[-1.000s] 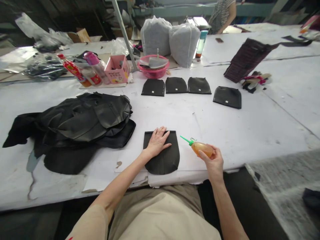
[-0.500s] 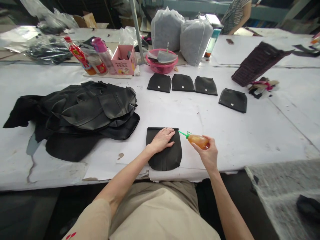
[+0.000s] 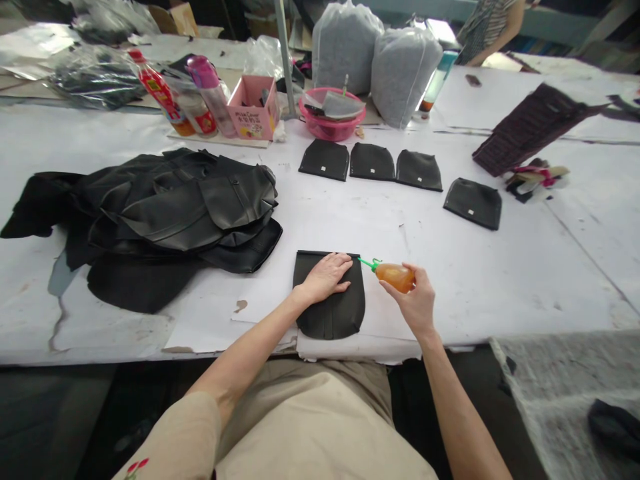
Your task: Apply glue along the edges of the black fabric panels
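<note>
A black leather-like piece (image 3: 330, 313) with a straight top edge and rounded bottom lies flat near the table's front edge. My left hand (image 3: 327, 275) rests on its upper part, fingers stretched out and pressing down. In my right hand (image 3: 417, 297) is a squeeze bottle (image 3: 395, 275) of amber liquid, probably glue, held tilted sideways. Its thin green nozzle (image 3: 367, 263) points left and meets the piece's upper right corner. To the left is a heap of similar black pieces (image 3: 200, 207).
Several smaller black pieces (image 3: 373, 162) lie behind the work. Farther back stand a pink box (image 3: 255, 117), bottles (image 3: 160, 93), a pink basket (image 3: 333, 127) and grey filled bags (image 3: 405, 77). A dark ribbed item (image 3: 530, 130) leans at the right. Another person (image 3: 493, 33) is at the far table.
The view has shifted slightly. Both hands stay almost in place, with the bottle's nozzle still at the piece's upper right corner.
</note>
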Motion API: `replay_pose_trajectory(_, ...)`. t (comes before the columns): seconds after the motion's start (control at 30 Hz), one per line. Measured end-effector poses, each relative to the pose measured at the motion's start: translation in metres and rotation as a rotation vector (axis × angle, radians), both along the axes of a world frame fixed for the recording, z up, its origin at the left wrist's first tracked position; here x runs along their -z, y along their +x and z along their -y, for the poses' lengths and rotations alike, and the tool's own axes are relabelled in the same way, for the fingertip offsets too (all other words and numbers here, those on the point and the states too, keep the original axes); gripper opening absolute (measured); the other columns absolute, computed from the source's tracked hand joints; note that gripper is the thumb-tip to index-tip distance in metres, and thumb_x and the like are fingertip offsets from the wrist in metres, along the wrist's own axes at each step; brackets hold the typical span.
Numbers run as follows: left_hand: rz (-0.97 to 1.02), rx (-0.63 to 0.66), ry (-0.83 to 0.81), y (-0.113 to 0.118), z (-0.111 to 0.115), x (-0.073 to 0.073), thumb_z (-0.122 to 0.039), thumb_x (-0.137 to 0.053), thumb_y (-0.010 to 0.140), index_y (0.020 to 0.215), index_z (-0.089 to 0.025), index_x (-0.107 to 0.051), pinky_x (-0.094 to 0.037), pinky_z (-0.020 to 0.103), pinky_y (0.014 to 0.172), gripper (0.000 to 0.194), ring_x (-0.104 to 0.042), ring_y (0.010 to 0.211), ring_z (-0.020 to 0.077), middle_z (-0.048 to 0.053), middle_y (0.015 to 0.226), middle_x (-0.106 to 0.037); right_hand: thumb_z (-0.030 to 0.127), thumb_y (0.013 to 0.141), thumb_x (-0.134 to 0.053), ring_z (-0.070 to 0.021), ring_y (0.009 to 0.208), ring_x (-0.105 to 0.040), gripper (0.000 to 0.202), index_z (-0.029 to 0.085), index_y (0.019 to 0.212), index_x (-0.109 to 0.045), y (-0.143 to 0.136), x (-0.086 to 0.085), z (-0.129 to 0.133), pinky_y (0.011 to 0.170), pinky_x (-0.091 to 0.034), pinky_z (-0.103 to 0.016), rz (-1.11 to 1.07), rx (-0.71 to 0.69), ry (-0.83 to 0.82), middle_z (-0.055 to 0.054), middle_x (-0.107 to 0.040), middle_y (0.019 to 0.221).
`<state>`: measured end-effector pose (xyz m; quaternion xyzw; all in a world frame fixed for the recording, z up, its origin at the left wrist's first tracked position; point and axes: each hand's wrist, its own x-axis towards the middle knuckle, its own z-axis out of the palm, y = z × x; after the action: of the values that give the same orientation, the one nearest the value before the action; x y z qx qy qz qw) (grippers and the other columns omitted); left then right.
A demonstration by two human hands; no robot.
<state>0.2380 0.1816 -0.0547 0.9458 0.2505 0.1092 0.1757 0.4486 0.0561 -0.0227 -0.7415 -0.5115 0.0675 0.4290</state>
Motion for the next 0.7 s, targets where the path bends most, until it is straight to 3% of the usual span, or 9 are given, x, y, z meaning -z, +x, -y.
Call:
replay_pose_trajectory(0.23,0.0,-0.002,-0.038,0.0,0.001,-0.005,-0.031,-0.061,0.089,0.133,-0.017,-0.055,-0.029,0.042,0.12,0.046,-0.046,0.137,0.0262,0.014,0.143,-0.054,0.061,0.079,-0.071,-0.0275,0.099,-0.064,0.056,0.023,0.118,-0.058,0.001,-0.018,0.0,0.088,-0.053,-0.044,0.204,-0.151,-0.026,-0.008,-0.064,0.106)
replay_pose_trajectory(0.7,0.01,0.001,-0.038,0.0,0.0,-0.002,-0.031,-0.061,0.089,0.132,-0.016,-0.055,-0.029,0.042,0.12,0.046,-0.045,0.137,0.0264,0.015,0.143,-0.053,0.059,0.082,-0.068,-0.0282,0.098,-0.064,0.052,0.024,0.118,-0.057,-0.003,-0.032,-0.004,0.088,-0.052,-0.044,0.263,-0.21,-0.055,-0.008,-0.064,0.106)
